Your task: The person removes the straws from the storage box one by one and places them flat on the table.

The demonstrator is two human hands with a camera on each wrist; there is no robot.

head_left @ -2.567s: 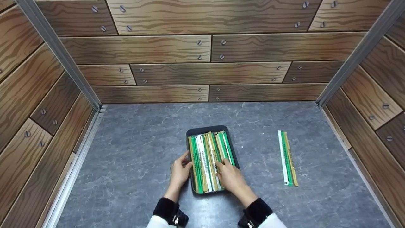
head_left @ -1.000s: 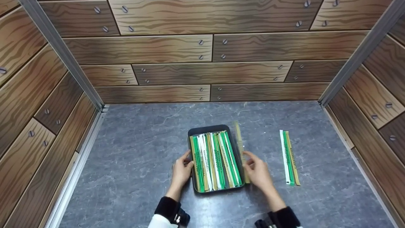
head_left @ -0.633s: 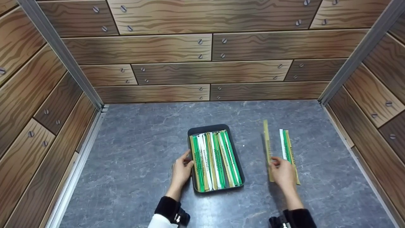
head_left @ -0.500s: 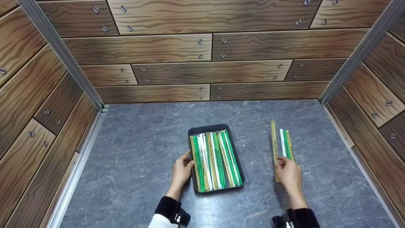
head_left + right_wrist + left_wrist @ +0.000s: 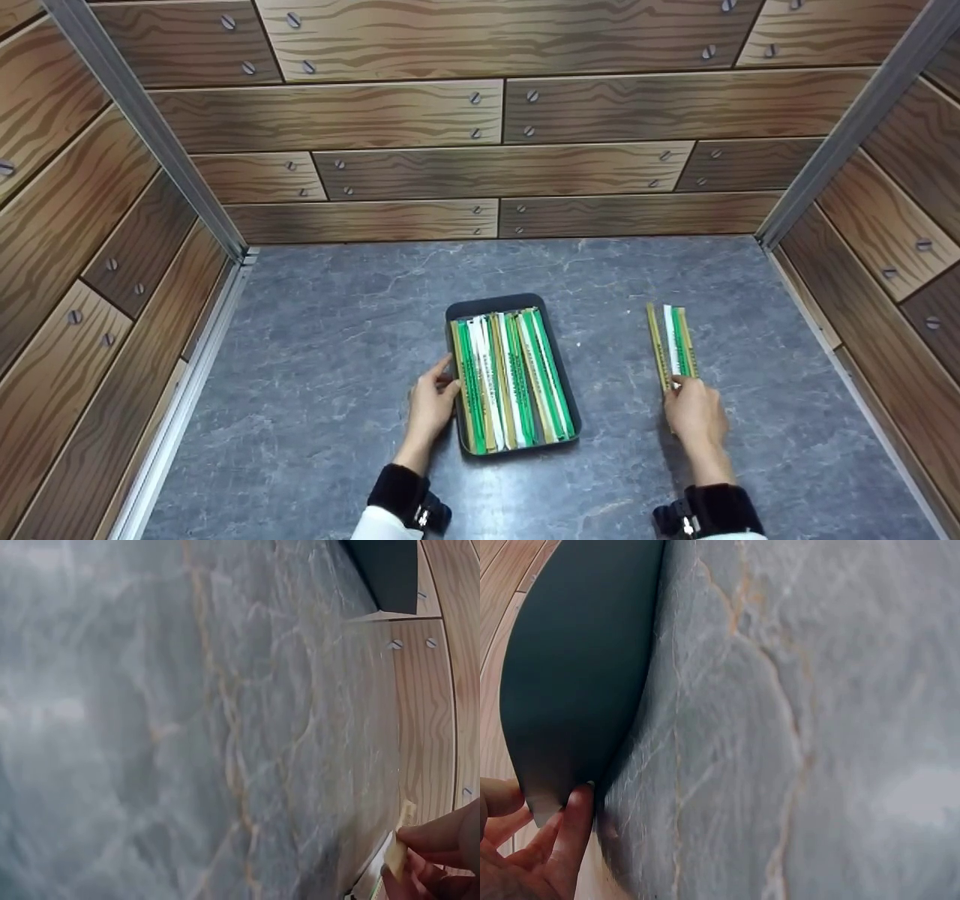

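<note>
A dark tray [image 5: 495, 306] on the grey surface holds several long, slim, printed sticks [image 5: 517, 375] in green, white and gold wrappers. My left hand [image 5: 430, 405] grips the tray's left side, thumb at the rim and fingers against the outer wall; the left wrist view shows fingertips [image 5: 576, 810] on that wall. To the right, my right hand [image 5: 696, 412] pinches a gold wrapped stick [image 5: 657, 337] near its lower end, low over the surface. Just right of it lie a white, a green and a gold stick [image 5: 679, 337], their lower ends hidden by that hand.
Grey marbled surface [image 5: 337, 322] lies around the tray and between it and the right-hand sticks. Wood-patterned walls [image 5: 585, 172] enclose the back and both sides, with metal rails [image 5: 187, 172] at the corners.
My right hand has taken the gold stick out of the tray, carried it right and lowered it beside the three lying sticks. My left hand stays at the tray's side.
</note>
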